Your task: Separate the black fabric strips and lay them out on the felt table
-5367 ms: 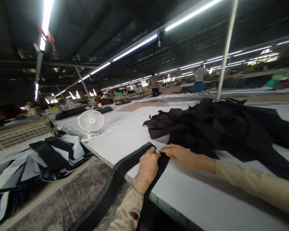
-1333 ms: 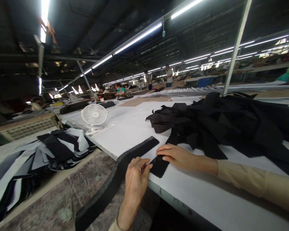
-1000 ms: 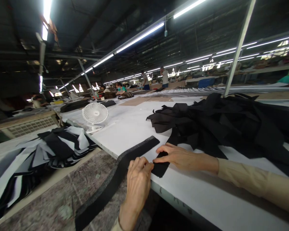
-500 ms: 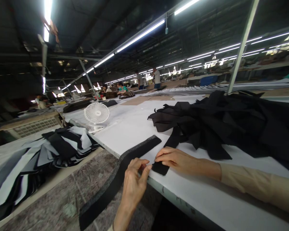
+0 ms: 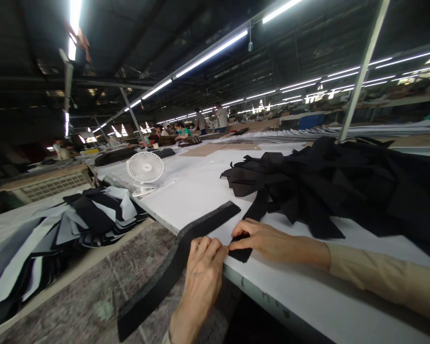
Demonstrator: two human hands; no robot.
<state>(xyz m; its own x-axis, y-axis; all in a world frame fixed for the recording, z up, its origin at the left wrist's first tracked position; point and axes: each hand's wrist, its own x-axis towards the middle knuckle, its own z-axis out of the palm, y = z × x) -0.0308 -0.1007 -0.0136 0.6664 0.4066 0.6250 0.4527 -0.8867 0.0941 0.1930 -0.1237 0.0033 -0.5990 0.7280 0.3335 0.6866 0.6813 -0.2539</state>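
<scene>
At the front edge of the white table, a black fabric strip [image 5: 241, 254] runs out from under the fabric pile. My right hand [image 5: 268, 240] lies over its near end, thumb and fingers pinching the cloth. Just to the left, my left hand [image 5: 205, 267] has its fingers curled together, with the fingertips at the strip's corner and close to my right fingertips. Its thumb is mostly hidden, and what it grips does not show. Beyond my left hand, a longer black strip with a grey fuzzy edge [image 5: 181, 255] hangs off the table onto a lower surface.
A large heap of black fabric pieces [image 5: 329, 186] covers the right of the white table [image 5: 186, 191]. A small white fan [image 5: 145, 168] stands at the table's left edge. Stacked black and grey pieces [image 5: 82, 217] lie at left. A pole [image 5: 365, 67] rises behind; people work farther back.
My left hand has rolled over, palm down, and its fingers have closed at the strip's corner. My right thumb and index have shifted on the cloth, its end lifting slightly.
</scene>
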